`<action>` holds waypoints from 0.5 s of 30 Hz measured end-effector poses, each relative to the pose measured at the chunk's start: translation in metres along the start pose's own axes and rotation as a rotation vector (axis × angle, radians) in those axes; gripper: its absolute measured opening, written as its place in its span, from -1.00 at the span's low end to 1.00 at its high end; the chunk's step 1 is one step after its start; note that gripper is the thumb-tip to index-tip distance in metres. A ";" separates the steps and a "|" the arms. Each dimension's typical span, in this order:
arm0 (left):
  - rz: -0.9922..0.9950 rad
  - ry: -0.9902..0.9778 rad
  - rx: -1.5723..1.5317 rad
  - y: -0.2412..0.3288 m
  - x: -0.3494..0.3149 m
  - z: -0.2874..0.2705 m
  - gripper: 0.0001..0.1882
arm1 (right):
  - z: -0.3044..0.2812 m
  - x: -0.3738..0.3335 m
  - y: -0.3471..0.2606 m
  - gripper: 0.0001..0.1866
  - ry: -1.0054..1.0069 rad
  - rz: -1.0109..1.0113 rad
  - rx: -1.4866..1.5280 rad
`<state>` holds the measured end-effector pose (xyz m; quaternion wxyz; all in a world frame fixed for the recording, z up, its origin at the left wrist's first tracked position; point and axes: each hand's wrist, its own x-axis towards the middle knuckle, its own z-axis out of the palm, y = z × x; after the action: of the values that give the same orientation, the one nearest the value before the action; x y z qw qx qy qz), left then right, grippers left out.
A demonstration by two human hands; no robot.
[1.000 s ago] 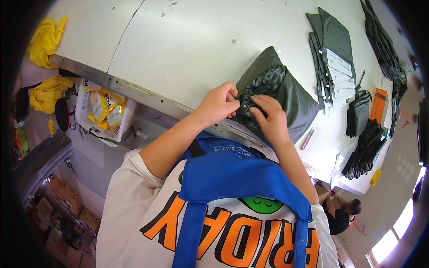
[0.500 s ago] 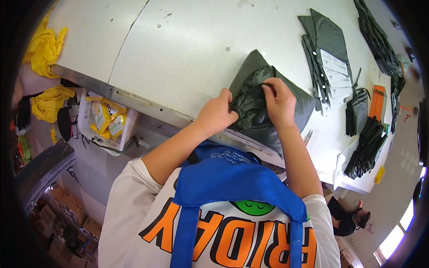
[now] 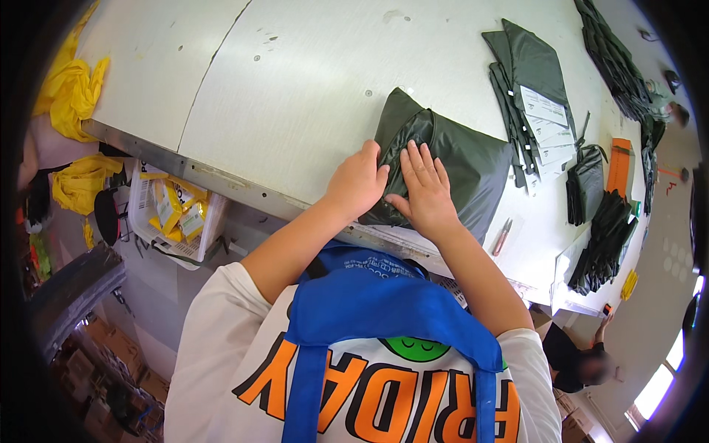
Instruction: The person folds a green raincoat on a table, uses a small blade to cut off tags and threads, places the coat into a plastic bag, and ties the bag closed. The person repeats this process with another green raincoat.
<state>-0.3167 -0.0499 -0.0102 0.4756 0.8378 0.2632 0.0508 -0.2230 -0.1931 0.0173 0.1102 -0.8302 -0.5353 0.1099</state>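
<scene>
— What are the fingers doing?
— The right hand (image 3: pixel 426 193) is lying palm down on a dark bag (image 3: pixel 474 159), its fingers straight and slightly spread. The left hand (image 3: pixel 356 181) is curling its fingers at the bag's left edge. The folds are covering some of that contact, so I can't tell whether they are gripping.
— Where is the bag sitting?
— At the near edge of a pale table (image 3: pixel 295 122), bulging as if filled.
— How far along is it looking?
— Mostly closed over, I'd judge: loose folds (image 3: pixel 393 164) are lying gathered beside and under the right hand. Creases are showing between the hands, so some flattening is probably lacking. The palm is hiding any fastening.
— And farther out?
— A red tool (image 3: pixel 503 236) is lying just right of the bag. Beyond it, flat bags (image 3: pixel 537 63) are overlapping, with pale labels (image 3: pixel 543 105) showing. Below the table, at left, a tub (image 3: pixel 214 221) is holding yellow packets (image 3: pixel 171 207). At upper right, a dark bundle (image 3: pixel 609 59) is bending into the rim, its contents indistinct.
</scene>
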 end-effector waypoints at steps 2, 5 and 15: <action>-0.015 -0.073 -0.010 0.006 -0.001 -0.005 -0.72 | 0.004 0.001 0.001 -0.12 -0.020 0.024 -0.009; 0.063 -0.073 -0.198 0.017 -0.003 -0.013 -0.74 | -0.004 0.003 -0.004 -0.10 -0.145 0.058 -0.076; 0.271 -0.189 -0.251 0.017 -0.012 -0.001 -0.73 | 0.040 0.005 -0.024 -0.34 -0.394 -0.007 -0.285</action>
<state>-0.3208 -0.0625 0.0060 0.5878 0.8006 0.0940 0.0681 -0.2543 -0.1764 -0.0142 -0.1143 -0.7981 -0.5593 0.1926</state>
